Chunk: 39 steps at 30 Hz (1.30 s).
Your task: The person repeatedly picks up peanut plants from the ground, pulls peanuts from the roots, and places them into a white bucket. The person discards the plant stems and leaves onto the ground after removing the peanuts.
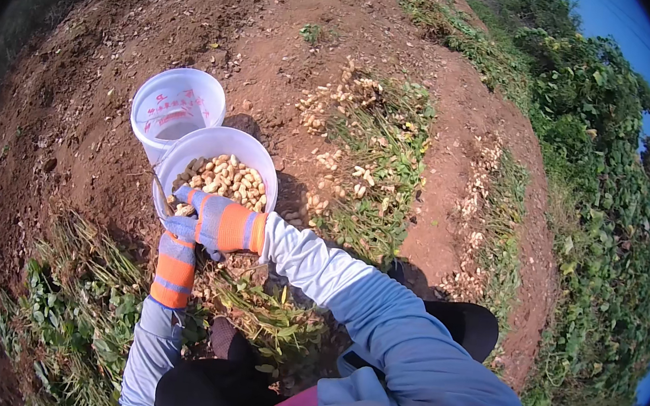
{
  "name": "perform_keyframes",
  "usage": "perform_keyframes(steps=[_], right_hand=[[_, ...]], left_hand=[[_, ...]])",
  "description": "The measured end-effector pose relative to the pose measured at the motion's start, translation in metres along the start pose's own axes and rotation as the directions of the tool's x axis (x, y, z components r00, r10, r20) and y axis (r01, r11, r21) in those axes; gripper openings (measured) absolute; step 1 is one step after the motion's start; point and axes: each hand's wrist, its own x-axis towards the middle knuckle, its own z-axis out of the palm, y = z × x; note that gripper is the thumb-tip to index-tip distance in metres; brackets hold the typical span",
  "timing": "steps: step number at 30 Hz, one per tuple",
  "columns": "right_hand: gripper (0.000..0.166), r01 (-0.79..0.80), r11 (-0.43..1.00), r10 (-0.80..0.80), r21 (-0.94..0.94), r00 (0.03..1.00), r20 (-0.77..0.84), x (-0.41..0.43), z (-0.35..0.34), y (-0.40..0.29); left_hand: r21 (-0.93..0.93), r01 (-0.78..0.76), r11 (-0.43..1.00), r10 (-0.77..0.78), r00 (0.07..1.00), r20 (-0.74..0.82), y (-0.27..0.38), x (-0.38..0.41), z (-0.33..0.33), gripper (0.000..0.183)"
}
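A white plastic bucket (269, 163) holds many unshelled peanuts (229, 177) in front of me. Both my hands wear blue-grey and orange striped knit gloves and meet at the bucket's near left rim. My left hand (177, 255) is closed around the root end of a peanut plant (164, 191), whose thin stem sticks up past the rim. My right hand (215, 220) lies across the near side of the bucket, its fingers by some peanuts close to my left fingers; whether they grip these is hidden. A second white bucket (177, 102), with red writing, stands touching the first one.
Pulled peanut plants with pods (379, 149) lie on reddish soil to the right, with another row (497, 222) beyond. More leafy plants (79, 301) lie at the lower left and between my legs. Green bushes (599, 174) border the right side.
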Motion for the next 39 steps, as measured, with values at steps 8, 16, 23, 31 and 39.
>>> perform_keyframes(steps=[8,16,23,31,39], right_hand=[[0.065,0.195,0.910,-0.292,-0.367,0.928,-0.233,-0.002,0.023,0.034],[0.041,0.094,0.994,-0.084,0.047,0.981,-0.177,0.019,0.011,0.030],[0.040,0.121,0.915,-0.154,-0.384,0.986,-0.057,0.018,-0.015,0.021],[0.031,0.172,0.982,-0.172,0.076,0.985,-0.005,0.039,-0.011,0.047],[0.029,-0.020,0.544,-0.216,-0.839,0.963,-0.162,0.073,0.001,0.086]], left_hand=[[0.300,-0.023,0.954,-0.054,0.968,0.244,0.005,0.008,0.003,0.037],[0.272,-0.078,0.959,0.046,0.992,0.121,0.016,0.008,0.018,0.028],[-0.011,0.141,0.990,-0.137,0.972,0.190,0.034,-0.002,0.033,0.029],[-0.080,0.327,0.942,-0.281,0.895,0.348,0.067,-0.019,0.046,0.034],[0.542,-0.251,0.802,0.102,0.952,0.290,0.015,-0.013,0.033,0.042]])
